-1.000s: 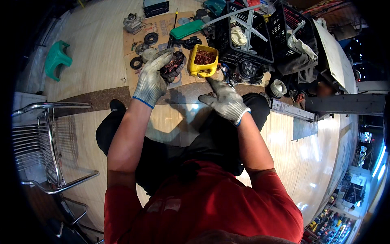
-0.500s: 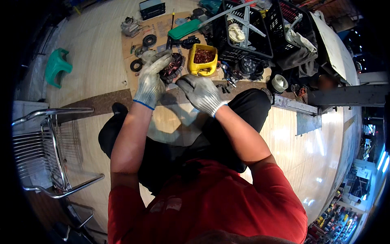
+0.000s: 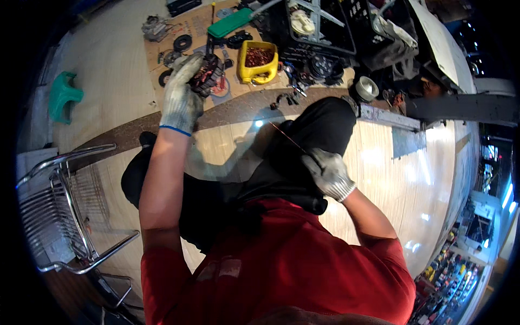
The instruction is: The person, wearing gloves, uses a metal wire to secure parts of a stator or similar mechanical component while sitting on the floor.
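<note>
In a white knit work glove, my left hand [image 3: 183, 89] is closed around a dark ring-shaped stator [image 3: 209, 78] with reddish copper windings, held over the cardboard. My right hand [image 3: 327, 172], gloved too, is closed beside my right knee. From its fingers a thin copper wire [image 3: 287, 135] stretches up and left toward the stator. Whether the wire still joins the windings I cannot tell. A yellow cut-open plastic jug [image 3: 266, 73] stands to the right of the stator, with copper scraps [image 3: 258, 56] inside it.
Several loose motor parts lie on the cardboard [image 3: 157, 51], near a green flat-bladed tool [image 3: 230, 24]. Black crates [image 3: 325, 46] stand at the far right, with a white fan wheel [image 3: 366, 88] nearer. A green stool [image 3: 63, 97] and metal chair [image 3: 70, 203] are at left.
My right hand has pulled away from beside the stator, down and right to my knee, drawing out a copper wire. The left hand keeps hold of the stator. The view has shifted slightly.
</note>
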`<action>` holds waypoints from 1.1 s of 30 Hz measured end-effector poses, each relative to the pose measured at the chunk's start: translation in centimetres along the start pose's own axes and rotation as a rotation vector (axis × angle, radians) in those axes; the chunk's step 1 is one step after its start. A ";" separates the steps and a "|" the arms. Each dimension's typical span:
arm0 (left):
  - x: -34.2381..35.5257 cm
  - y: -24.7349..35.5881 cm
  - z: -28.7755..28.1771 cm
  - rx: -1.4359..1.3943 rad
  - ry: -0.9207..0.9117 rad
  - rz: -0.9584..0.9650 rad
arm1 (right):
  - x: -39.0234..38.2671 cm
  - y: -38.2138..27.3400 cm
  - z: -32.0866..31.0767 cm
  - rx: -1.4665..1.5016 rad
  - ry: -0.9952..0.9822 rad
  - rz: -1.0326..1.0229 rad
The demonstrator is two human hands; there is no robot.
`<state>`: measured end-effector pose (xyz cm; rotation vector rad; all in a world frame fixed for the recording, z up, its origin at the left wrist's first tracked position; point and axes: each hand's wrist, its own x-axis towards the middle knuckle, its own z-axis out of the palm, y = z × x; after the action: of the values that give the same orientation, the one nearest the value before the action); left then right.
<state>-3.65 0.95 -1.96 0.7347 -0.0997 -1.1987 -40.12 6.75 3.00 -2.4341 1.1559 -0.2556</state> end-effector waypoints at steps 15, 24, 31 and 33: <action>2.0 0.3 -3.3 0.256 -0.115 -0.148 | -25.2 20.0 -2.5 -0.401 -0.295 0.756; -1.4 -0.7 -2.0 0.279 -0.071 -0.090 | -29.6 22.9 3.2 -0.218 -0.480 0.471; -3.9 -1.2 2.3 0.292 -0.118 0.016 | -9.3 12.6 -4.1 -0.017 0.047 0.276; -3.9 -1.7 2.3 0.337 -0.061 0.049 | -2.3 7.4 -5.0 0.080 0.240 0.204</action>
<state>-7.54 2.96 0.06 0.9831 -0.3756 -1.1704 -48.39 2.88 4.14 -2.2401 1.4551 -0.5313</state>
